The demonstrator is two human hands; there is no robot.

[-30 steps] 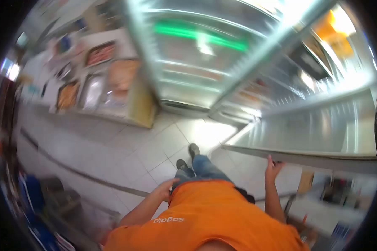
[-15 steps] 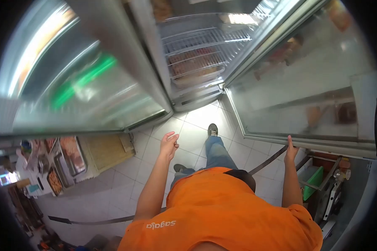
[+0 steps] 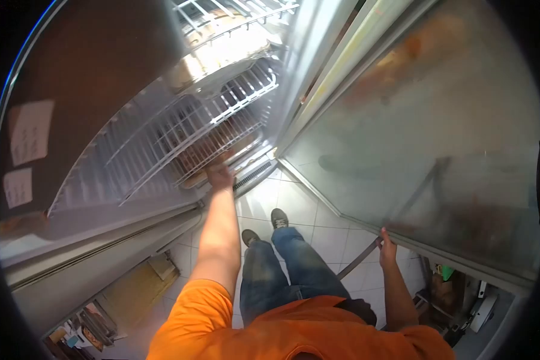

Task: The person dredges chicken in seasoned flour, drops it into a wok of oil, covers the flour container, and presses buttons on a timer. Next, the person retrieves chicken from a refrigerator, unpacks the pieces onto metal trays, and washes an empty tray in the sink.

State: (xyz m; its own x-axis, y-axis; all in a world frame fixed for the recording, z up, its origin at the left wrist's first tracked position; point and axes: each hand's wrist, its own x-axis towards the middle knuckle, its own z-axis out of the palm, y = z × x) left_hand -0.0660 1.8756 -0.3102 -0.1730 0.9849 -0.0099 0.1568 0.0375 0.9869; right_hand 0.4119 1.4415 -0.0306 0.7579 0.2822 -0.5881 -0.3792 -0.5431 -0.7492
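My left hand [image 3: 221, 175] reaches into the lit fridge, at the front of a tray [image 3: 237, 141] of brownish food below the lower wire shelf [image 3: 222, 117]. Its fingers are shaded and blurred, so whether they touch the tray is unclear. On the right, the fogged glass door [image 3: 426, 138] stands swung wide. My right hand [image 3: 388, 247] grips the lower edge of that door, fingers upright against it.
A higher wire rack [image 3: 234, 24] carries a pale, brightly lit package [image 3: 225, 54]. To the left is a dark panel with paper labels [image 3: 33, 132]. White floor tiles [image 3: 309, 207] lie under my feet. A wooden board [image 3: 135, 288] is at lower left.
I have moved nearer the fridge, and the view has turned left. My left hand has gone from open air into the fridge's lower part. My right hand stays on the door edge.
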